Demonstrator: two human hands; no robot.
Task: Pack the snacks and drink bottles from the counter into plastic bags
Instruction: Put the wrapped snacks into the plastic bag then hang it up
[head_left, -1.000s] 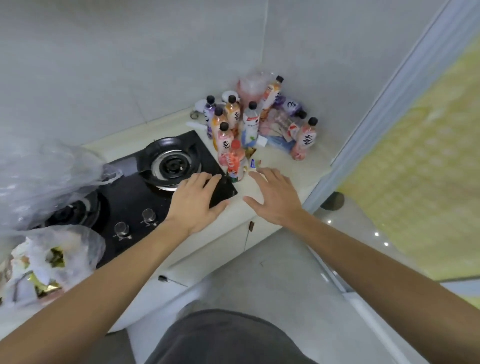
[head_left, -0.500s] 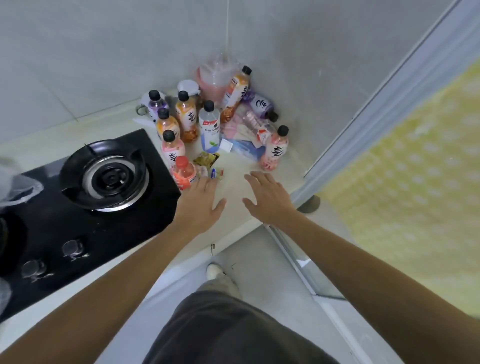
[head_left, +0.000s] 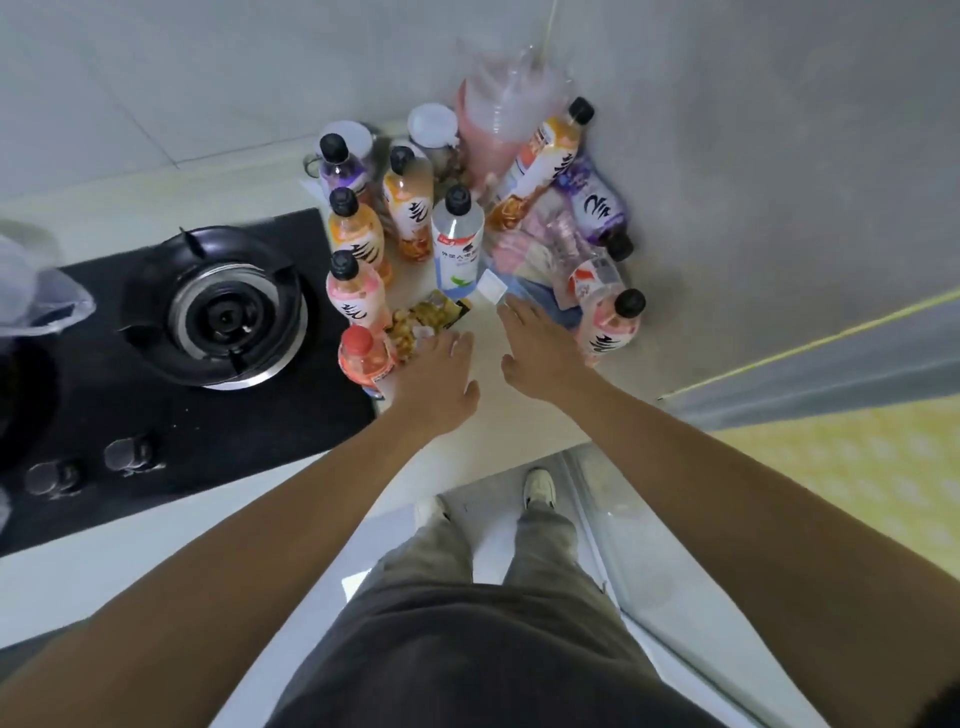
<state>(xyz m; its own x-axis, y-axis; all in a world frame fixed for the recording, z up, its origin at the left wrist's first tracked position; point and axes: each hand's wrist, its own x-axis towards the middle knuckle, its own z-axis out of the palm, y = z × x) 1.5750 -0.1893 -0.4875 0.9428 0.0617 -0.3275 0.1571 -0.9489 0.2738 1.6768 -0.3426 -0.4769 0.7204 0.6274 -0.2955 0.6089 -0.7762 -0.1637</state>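
Reach step: left hand (head_left: 439, 382) and right hand (head_left: 540, 348), both flat-fingered and empty, near bottles (head_left: 457, 236) and snack packet (head_left: 428, 319) clustered in counter (head_left: 488, 431) back corner; next, probably grasp one.

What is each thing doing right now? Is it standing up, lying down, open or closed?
Left hand: open, over the snack packet.
Right hand: open, holding nothing.
Clear bottle: upright, capped.
Purple bottle: lying down, capped.
Snack packet: lying flat.
Stove burner: no flame.
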